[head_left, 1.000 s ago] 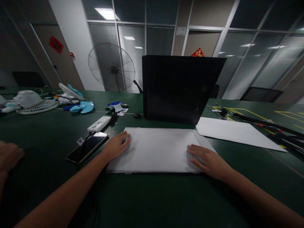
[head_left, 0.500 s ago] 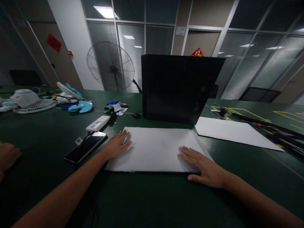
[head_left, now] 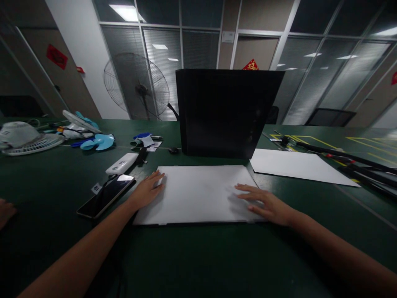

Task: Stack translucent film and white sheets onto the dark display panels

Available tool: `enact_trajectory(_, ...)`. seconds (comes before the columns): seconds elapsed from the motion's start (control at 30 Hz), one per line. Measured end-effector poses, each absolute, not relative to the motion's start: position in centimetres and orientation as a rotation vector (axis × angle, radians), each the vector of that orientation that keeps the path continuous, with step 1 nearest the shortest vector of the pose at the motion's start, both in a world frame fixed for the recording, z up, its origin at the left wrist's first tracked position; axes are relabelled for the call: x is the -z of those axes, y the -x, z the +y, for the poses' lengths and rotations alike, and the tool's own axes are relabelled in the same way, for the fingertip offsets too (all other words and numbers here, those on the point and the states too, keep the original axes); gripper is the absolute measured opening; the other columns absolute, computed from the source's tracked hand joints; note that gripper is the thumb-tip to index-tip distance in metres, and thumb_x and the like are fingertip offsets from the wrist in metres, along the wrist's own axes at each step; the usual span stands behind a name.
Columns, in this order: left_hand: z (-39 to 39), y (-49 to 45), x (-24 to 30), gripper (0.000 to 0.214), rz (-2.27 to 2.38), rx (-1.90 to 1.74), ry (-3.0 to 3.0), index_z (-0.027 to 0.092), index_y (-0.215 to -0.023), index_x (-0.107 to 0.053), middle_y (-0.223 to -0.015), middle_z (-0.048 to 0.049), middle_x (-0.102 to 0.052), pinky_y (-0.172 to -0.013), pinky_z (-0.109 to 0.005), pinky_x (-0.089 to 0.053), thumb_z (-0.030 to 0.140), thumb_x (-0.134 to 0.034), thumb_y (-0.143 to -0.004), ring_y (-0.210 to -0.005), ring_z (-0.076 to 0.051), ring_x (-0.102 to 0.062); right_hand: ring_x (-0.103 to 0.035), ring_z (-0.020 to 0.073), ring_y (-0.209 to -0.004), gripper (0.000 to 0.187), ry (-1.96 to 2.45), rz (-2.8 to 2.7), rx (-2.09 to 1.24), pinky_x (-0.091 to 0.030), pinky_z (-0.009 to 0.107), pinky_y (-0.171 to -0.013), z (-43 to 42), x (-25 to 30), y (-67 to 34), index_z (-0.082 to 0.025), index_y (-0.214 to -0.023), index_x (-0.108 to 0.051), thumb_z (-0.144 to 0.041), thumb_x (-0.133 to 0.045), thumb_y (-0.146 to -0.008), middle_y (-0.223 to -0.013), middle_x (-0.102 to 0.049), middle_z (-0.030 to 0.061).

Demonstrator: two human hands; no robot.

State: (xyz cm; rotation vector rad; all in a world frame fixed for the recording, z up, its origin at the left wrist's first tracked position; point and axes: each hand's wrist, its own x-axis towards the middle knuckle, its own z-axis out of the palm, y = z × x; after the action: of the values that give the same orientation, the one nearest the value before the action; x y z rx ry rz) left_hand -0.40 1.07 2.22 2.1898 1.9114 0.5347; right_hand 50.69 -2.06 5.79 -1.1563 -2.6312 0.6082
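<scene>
A flat white rectangular panel (head_left: 198, 194) lies on the green table in front of me, a dark edge showing along its near side. My left hand (head_left: 147, 191) rests on its left edge with the fingers stretched out. Over the panel's right part, my right hand (head_left: 263, 203) has its fingers apart and casts a shadow on the white surface; whether the fingertips touch it I cannot tell. Neither hand grips anything. Just behind the panel stands a large black box-shaped case (head_left: 226, 114), upright.
Left of the panel lie a phone (head_left: 107, 198) and a white power bank (head_left: 122, 164). Fan parts, with blue blades (head_left: 98, 142), sit farther left. A second white panel (head_left: 297, 165) and black rods (head_left: 369, 174) lie right. Another person's hand (head_left: 6, 212) shows at the left edge.
My right hand has lifted slightly and moved up along the panel's right side. My left hand stays at the left edge. The whole view has shifted a little.
</scene>
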Motion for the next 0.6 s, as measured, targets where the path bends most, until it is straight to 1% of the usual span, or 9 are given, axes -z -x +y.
enact_trajectory(0.07,1.1,0.3,-2.3,0.058,1.926,-0.529,-2.184,0.022,-0.151,-0.059,-0.168,-0.0103,-0.042,-0.128,-0.047,-0.032,0.042,-0.051,-0.097,-0.155,-0.031,-0.04,-0.037,0.0313,-0.155,0.053,1.301,-2.491,-0.403,-0.028,0.058,-0.129,0.0,-5.0,-53.6,-0.029,-0.148,-0.062,-0.056,-0.045,-0.106,-0.167,-0.042,0.0053)
enact_trajectory(0.1,1.1,0.2,-2.3,0.058,1.932,-0.516,-2.187,0.021,-0.151,-0.059,-0.168,-0.0109,-0.042,-0.128,-0.047,-0.032,0.043,-0.05,-0.098,-0.155,-0.031,-0.041,-0.037,0.0324,-0.155,0.055,1.405,-2.435,-0.296,-0.029,0.058,-0.128,1.1,-4.4,-55.1,-0.026,-0.148,-0.062,-0.057,-0.045,-0.106,-0.167,-0.041,0.0075)
enact_trajectory(0.17,1.1,0.1,-2.4,0.058,1.946,-0.486,-2.196,0.02,-0.149,-0.061,-0.168,-0.0115,-0.043,-0.128,-0.047,-0.032,0.044,-0.049,-0.098,-0.154,-0.031,-0.042,-0.033,0.0342,-0.156,0.062,1.563,-2.38,-0.151,-0.028,0.058,-0.128,3.2,-3.1,-58.2,-0.021,-0.152,-0.057,-0.059,-0.044,-0.104,-0.17,-0.036,0.0116)
enact_trajectory(0.23,1.1,0.0,-2.5,0.056,1.964,-0.474,-2.205,0.021,-0.147,-0.063,-0.166,-0.0108,-0.046,-0.128,-0.049,-0.033,0.043,-0.05,-0.097,-0.153,-0.032,-0.044,-0.027,0.0351,-0.159,0.071,1.694,-2.358,-0.102,-0.024,0.059,-0.129,4.7,-2.0,-60.6,-0.016,-0.157,-0.05,-0.061,-0.044,-0.103,-0.171,-0.032,0.0162)
enact_trajectory(0.3,1.1,-0.1,-2.5,0.054,1.973,-0.466,-2.217,0.023,-0.145,-0.064,-0.164,-0.01,-0.049,-0.126,-0.05,-0.035,0.043,-0.051,-0.096,-0.151,-0.033,-0.047,-0.026,0.0359,-0.159,0.077,1.837,-2.339,-0.097,-0.023,0.061,-0.129,5.4,-1.4,-61.8,-0.012,-0.161,-0.041,-0.062,-0.04,-0.103,-0.171,-0.03,0.0198)
enact_trajectory(0.37,1.0,-0.1,-2.6,0.054,1.98,-0.452,-2.229,0.023,-0.144,-0.065,-0.164,-0.0107,-0.05,-0.125,-0.051,-0.037,0.044,-0.051,-0.097,-0.149,-0.033,-0.05,-0.034,0.038,-0.155,0.079,1.95,-2.333,-0.059,-0.027,0.063,-0.126,5.4,-1.5,-61.9,-0.012,-0.163,-0.039,-0.065,-0.035,-0.103,-0.169,-0.033,0.0208)
enact_trajectory(0.43,1.0,-0.1,-2.6,0.053,1.99,-0.432,-2.244,0.022,-0.144,-0.065,-0.164,-0.0125,-0.049,-0.123,-0.052,-0.039,0.044,-0.049,-0.098,-0.146,-0.034,-0.053,-0.049,0.041,-0.144,0.083,2.018,-2.339,0.047,-0.036,0.063,-0.12,5.0,-2.1,-61.4,-0.013,-0.161,-0.043,-0.07,-0.033,-0.102,-0.161,-0.046,0.022)
enact_trajectory(0.5,0.9,-0.1,-2.6,0.054,2.008,-0.408,-2.261,0.021,-0.144,-0.065,-0.164,-0.014,-0.049,-0.121,-0.052,-0.041,0.045,-0.048,-0.099,-0.144,-0.036,-0.055,-0.061,0.0418,-0.128,0.086,2.06,-2.334,0.176,-0.047,0.062,-0.109,4.4,-3.0,-60.6,-0.012,-0.157,-0.049,-0.074,-0.033,-0.1,-0.147,-0.059,0.0236)
enact_trajectory(0.6,0.8,-0.1,-2.5,0.057,2.034,-0.361,-2.294,0.018,-0.144,-0.065,-0.164,-0.0163,-0.048,-0.118,-0.053,-0.045,0.047,-0.046,-0.1,-0.14,-0.038,-0.059,-0.068,0.0397,-0.111,0.081,2.065,-2.352,0.298,-0.054,0.058,-0.095,3.7,-4.0,-59.4,-0.012,-0.148,-0.06,-0.072,-0.032,-0.101,-0.129,-0.068,0.0241)
